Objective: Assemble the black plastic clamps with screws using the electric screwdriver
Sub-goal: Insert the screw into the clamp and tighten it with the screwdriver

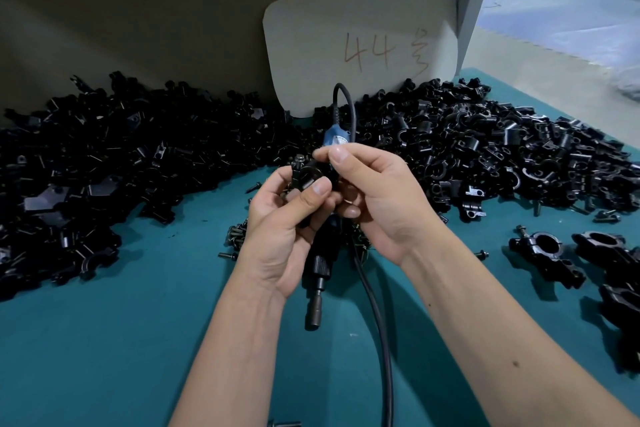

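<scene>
A black plastic clamp (306, 174) with a screw head showing at its top left is held above the table centre. My left hand (282, 218) grips it from below, thumb pressed on its front. My right hand (374, 196) pinches its upper right side with thumb and fingers. Beneath both hands the electric screwdriver (317, 274) lies on the teal table (104, 340), its bit pointing toward me, its blue rear end (336, 139) showing beyond the fingers. Loose screws (237, 234) lie beside it.
Heaps of black clamp parts cover the left (104, 163) and right back (485, 149) of the table. Assembled clamps (550, 253) sit at the right edge. The screwdriver's black cable (379, 340) runs toward me. A grey card marked 44 (363, 45) leans on the wall.
</scene>
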`<control>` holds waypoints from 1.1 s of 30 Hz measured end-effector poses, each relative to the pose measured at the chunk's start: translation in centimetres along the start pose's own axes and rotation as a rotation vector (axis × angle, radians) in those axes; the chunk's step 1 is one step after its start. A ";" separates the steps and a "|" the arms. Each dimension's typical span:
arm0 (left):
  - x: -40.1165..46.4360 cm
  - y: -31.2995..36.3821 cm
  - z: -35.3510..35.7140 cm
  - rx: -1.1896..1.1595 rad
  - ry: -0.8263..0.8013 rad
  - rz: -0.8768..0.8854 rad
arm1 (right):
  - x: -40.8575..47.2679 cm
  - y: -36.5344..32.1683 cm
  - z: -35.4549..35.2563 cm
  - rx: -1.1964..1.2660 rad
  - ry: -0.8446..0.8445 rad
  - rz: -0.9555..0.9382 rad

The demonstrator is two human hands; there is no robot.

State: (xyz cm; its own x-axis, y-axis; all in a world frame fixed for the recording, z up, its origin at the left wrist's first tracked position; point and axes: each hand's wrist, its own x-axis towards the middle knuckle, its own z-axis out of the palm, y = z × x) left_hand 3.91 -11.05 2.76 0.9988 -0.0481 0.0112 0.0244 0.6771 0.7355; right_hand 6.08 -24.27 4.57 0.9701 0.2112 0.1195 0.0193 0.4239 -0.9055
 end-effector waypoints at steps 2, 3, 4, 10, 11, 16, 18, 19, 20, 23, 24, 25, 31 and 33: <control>0.0 -0.1 0.1 0.013 0.010 -0.001 | 0.1 0.1 0.1 -0.030 0.052 -0.030; 0.0 -0.1 0.2 0.033 0.011 0.001 | 0.1 0.1 0.1 -0.038 0.076 -0.037; 0.0 -0.2 0.2 0.056 0.005 0.004 | 0.2 0.2 0.1 -0.043 0.094 -0.038; -0.1 0.0 0.4 0.020 -0.004 0.018 | 0.0 0.2 0.0 -0.010 -0.016 0.000; -0.1 0.1 0.4 0.008 -0.010 0.018 | -0.1 0.2 0.0 -0.004 -0.019 0.003; -0.1 0.0 0.5 0.065 0.017 0.014 | 0.2 0.5 0.3 -0.043 0.112 -0.034; -0.1 -0.2 0.5 0.093 0.019 0.021 | 0.2 0.8 0.1 -0.043 0.131 -0.024; -0.1 -0.2 0.5 0.101 0.009 0.029 | 0.2 0.7 0.0 -0.044 0.119 -0.017; -0.1 -0.2 0.5 0.104 -0.001 0.040 | 0.2 0.7 -0.2 -0.042 0.092 -0.012; -0.1 -0.1 0.4 0.077 -0.006 0.056 | 0.2 0.6 -0.3 -0.019 0.052 -0.014; -0.1 0.0 0.3 0.071 -0.004 0.051 | 0.3 0.7 -0.3 -0.032 0.071 -0.028; -0.2 0.0 0.3 0.066 -0.001 0.045 | 0.4 0.8 -0.2 -0.052 0.096 -0.046; 0.0 -0.2 0.1 0.055 -0.018 0.022 | 0.6 1.0 -0.6 -0.041 0.240 -0.059; 0.1 -0.4 0.2 0.071 -0.005 0.037 | 0.6 1.0 -0.7 -0.051 0.246 -0.049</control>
State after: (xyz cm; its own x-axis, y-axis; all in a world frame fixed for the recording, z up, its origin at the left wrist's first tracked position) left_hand 3.96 -11.46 2.63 0.9987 -0.0280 0.0426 -0.0157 0.6248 0.7806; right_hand 6.86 -24.37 3.49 0.9973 -0.0314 0.0670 0.0739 0.3818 -0.9213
